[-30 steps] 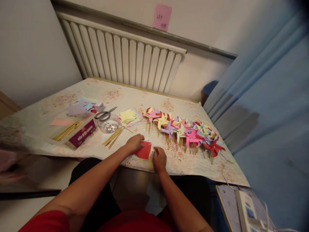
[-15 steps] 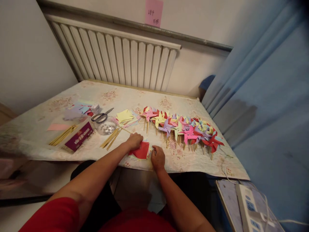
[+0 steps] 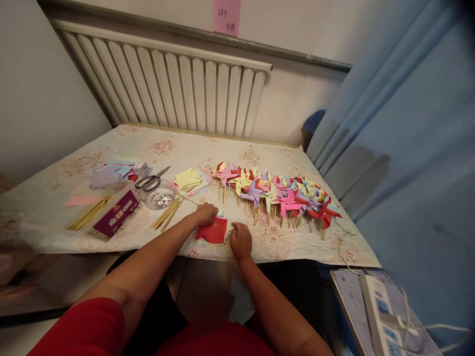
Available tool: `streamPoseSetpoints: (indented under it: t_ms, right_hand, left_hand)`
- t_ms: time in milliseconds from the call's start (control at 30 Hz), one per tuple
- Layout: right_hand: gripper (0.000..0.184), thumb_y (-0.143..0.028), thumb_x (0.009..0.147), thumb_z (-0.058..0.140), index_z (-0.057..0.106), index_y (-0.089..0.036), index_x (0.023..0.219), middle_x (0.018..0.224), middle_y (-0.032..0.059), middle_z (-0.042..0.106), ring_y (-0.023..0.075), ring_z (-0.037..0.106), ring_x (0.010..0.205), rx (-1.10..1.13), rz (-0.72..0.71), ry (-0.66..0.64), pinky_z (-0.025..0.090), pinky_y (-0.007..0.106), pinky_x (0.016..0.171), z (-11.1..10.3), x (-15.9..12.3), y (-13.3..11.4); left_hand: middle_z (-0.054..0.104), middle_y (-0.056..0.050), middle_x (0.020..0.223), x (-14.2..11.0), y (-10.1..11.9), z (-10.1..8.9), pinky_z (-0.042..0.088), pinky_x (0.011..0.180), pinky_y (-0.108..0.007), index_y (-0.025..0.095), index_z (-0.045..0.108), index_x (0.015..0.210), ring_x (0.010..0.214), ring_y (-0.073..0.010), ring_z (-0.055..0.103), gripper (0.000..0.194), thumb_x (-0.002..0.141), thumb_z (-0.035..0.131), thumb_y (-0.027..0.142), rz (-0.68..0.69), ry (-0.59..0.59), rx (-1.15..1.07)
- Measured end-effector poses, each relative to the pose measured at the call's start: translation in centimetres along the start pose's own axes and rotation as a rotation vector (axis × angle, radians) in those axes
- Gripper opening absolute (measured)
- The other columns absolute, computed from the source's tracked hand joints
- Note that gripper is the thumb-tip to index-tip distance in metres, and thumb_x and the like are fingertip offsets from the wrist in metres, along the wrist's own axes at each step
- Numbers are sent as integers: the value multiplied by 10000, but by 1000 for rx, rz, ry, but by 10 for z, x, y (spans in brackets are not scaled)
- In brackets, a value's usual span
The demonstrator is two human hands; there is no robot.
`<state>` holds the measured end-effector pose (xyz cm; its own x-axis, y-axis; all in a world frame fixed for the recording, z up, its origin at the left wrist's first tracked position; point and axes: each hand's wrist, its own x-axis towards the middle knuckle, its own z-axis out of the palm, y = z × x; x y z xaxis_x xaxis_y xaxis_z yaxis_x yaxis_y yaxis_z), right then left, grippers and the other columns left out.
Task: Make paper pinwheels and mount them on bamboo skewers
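A red paper square lies near the front edge of the cloth-covered table. My left hand rests curled on its upper left part, pressing it down. At the square's right corner my right hand is closed, fingertips pinched against the paper's edge. Beyond them a long row of finished paper pinwheels on wooden sticks lies across the table.
Left of my hands lie loose wooden sticks, a clear dish of shiny pins, scissors, yellow paper squares, a purple box and more coloured paper. A radiator stands behind; a blue curtain hangs right.
The view has drifted slightly, shifting everything left and up in frame. Both hands stay on the red paper with hardly any movement.
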<state>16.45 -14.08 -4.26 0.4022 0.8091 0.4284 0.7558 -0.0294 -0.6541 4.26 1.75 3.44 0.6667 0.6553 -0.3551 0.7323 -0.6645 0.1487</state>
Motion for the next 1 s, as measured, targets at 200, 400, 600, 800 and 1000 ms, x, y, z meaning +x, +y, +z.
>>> streamPoseSetpoints:
  t_ms: [200, 400, 600, 800, 1000]
  right_hand:
    - [314, -55, 788, 438, 652, -144, 1000, 944, 98, 669, 229, 559, 916, 3, 3, -3, 432, 348, 862, 1, 0, 1]
    - [320, -46, 780, 440, 652, -164, 990, 933, 84, 671, 220, 566, 915, 12, 9, 13, 433, 337, 860, 1, -1, 1]
    - [301, -53, 786, 453, 652, -154, 987, 945, 89, 675, 222, 568, 935, 24, 7, 9, 435, 341, 877, 0, -1, 0]
    - [306, -46, 788, 445, 654, -158, 981, 951, 90, 678, 222, 572, 946, 19, 5, 9, 434, 347, 888, 0, 0, 0]
    - [288, -53, 793, 454, 653, -155, 974, 937, 90, 676, 224, 570, 927, 12, 0, 16, 439, 344, 876, 0, 0, 1]
  left_hand:
    - [657, -61, 931, -4, -5, -4, 437, 798, -350, 193, 624, 750, 961, -257, 567, 122, 642, 672, 222, 37, 34, -107]
    - [632, -15, 851, -6, -15, -2, 426, 785, -271, 187, 589, 701, 880, -188, 567, 86, 623, 607, 155, 140, 74, -251]
    - [536, 29, 687, -10, -24, 0, 393, 665, -241, 186, 512, 660, 726, -150, 511, 67, 614, 555, 165, 161, 68, -410]
    - [464, 51, 628, -16, -30, -1, 355, 593, -232, 192, 452, 674, 629, -120, 449, 96, 645, 536, 227, 86, 73, -520]
    - [499, 42, 625, -10, -32, 6, 369, 576, -225, 190, 475, 701, 620, -121, 477, 68, 675, 536, 204, -49, 119, -511]
